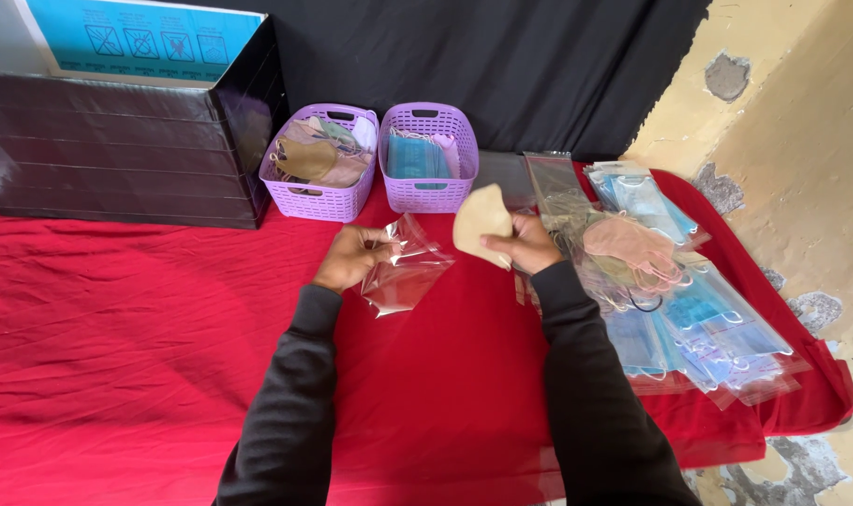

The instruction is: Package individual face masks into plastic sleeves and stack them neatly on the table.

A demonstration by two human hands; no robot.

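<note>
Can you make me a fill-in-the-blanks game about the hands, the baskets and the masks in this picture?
1. The left hand holds a clear plastic ____.
2. The right hand holds a beige ____.
3. The two baskets are coloured ____.
4. The tablecloth is coloured ____.

Missing words: bag; mask; purple; red.

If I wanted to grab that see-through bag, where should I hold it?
Probably pinch the clear bag at its upper edge, coming from the left, just where the left hand already grips it. It is thin, floppy film that hangs down toward the red tablecloth, so a flat edge pinch likely controls it best. The right hand is busy holding a beige mask.
</note>
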